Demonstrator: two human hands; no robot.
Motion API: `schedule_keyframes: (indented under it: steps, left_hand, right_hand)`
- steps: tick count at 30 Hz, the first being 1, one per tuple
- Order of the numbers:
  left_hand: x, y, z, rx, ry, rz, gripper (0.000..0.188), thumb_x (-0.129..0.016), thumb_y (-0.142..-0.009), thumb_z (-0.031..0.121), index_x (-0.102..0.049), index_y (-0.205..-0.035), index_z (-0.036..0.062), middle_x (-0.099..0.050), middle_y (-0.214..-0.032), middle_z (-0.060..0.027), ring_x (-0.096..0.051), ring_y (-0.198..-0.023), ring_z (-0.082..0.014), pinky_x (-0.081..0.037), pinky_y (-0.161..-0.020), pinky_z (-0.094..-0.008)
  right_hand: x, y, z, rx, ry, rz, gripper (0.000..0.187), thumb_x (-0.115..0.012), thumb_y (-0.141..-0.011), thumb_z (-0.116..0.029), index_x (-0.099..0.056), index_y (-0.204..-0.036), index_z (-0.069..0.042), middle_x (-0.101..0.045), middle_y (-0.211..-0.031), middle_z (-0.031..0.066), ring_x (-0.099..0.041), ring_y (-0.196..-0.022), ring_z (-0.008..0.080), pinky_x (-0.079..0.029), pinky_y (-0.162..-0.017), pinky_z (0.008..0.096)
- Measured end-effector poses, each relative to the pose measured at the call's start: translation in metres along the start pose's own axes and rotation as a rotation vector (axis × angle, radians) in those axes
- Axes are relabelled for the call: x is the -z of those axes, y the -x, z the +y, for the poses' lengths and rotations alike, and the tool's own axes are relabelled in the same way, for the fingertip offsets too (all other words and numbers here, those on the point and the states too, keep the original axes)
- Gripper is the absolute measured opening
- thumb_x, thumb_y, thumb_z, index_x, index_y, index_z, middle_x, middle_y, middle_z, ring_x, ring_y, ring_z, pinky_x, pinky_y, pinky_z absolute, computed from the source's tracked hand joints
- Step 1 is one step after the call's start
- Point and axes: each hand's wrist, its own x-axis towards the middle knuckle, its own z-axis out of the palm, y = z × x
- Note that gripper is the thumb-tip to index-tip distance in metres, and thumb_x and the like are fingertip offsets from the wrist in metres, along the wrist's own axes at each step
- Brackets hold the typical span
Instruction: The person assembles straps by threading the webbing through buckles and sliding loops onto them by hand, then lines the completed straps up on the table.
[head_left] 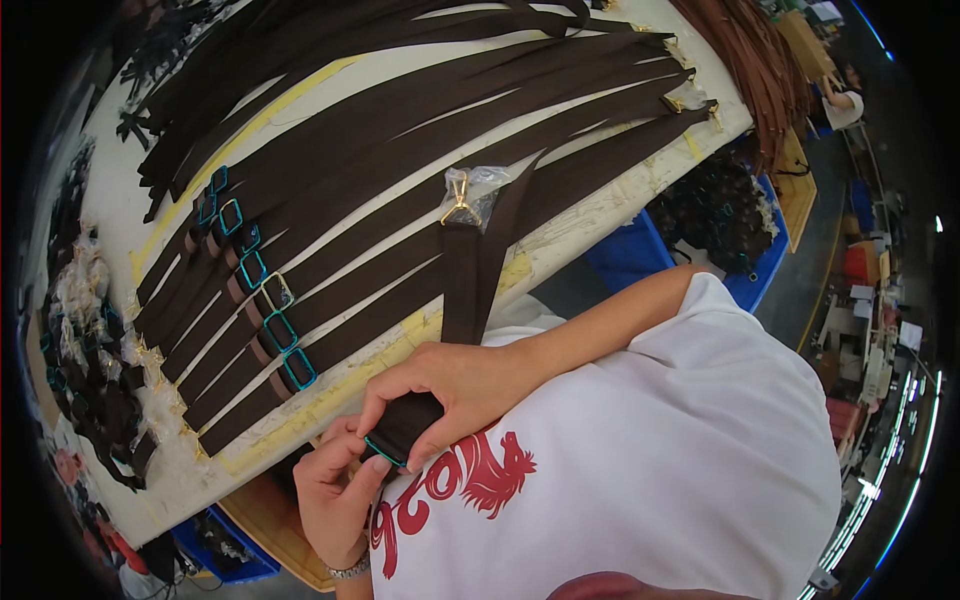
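Observation:
Close to my white shirt, both hands are closed on one dark brown webbing strap (410,418) with a teal rectangular buckle (385,453) at its fold. My left hand (335,488), wearing a metal-banded watch, pinches the buckle between thumb and fingers. Fingers and thumb of my right hand (450,388) grip the strap on either side, just above the buckle. From under my right hand a strap length runs up onto the table, bearing a gold snap hook (460,205) partly wrapped in clear plastic.
The white table (590,215), edged with yellow tape, carries many dark straps laid side by side, several with teal buckles (280,330). Plastic-wrapped hardware (85,290) is heaped at left. Brown straps (745,60) hang at the far right. A blue bin (625,250) stands beside the table.

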Motion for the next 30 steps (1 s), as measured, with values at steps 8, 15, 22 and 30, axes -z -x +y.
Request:
schedule_keyframes:
  steps: [8,15,22,30]
  left_hand:
    - [0.0,-0.029,0.046,-0.706,-0.727,-0.102,0.03,-0.086,-0.074,0.012,-0.078,-0.102,0.0032,-0.069,-0.1,-0.0099,-0.061,-0.097,-0.0337,-0.051,-0.086,-0.0441]
    - [-0.001,-0.049,0.06,-0.695,-0.517,-0.277,0.027,-0.084,-0.087,0.024,-0.068,-0.093,0.0032,-0.07,-0.092,-0.0103,-0.063,-0.087,-0.0273,-0.049,-0.085,-0.0405]
    - [-0.004,-0.054,0.038,-0.57,0.006,-0.363,0.026,-0.073,-0.099,0.022,-0.069,-0.095,-0.0032,-0.074,-0.073,-0.015,-0.07,-0.07,-0.0233,-0.051,-0.096,-0.0486]
    - [0.014,-0.01,0.045,-0.403,0.54,-0.306,0.035,-0.07,-0.108,0.021,-0.053,-0.091,-0.0047,-0.056,-0.057,-0.0126,-0.058,-0.041,-0.0223,-0.058,-0.039,-0.0415]
  right_hand:
    - [0.005,-0.008,-0.002,-0.061,-0.145,-0.081,0.052,-0.094,-0.08,-0.022,-0.072,-0.122,-0.001,-0.078,-0.111,0.0103,-0.073,-0.104,0.0191,-0.054,-0.095,0.0328]
    - [0.003,-0.009,-0.009,-0.079,-0.023,-0.247,0.05,-0.092,-0.087,-0.031,-0.073,-0.122,-0.002,-0.076,-0.106,0.0096,-0.071,-0.101,0.018,-0.054,-0.091,0.0316]
    - [0.008,-0.012,-0.018,-0.12,0.132,-0.22,0.054,-0.091,-0.086,-0.037,-0.074,-0.121,0.001,-0.077,-0.107,0.015,-0.073,-0.098,0.0229,-0.056,-0.087,0.0356]
    - [0.053,-0.022,-0.047,0.253,0.559,-0.208,0.033,-0.076,-0.102,-0.021,-0.072,-0.127,0.001,-0.075,-0.114,0.015,-0.073,-0.105,0.0312,-0.058,-0.088,0.0417]
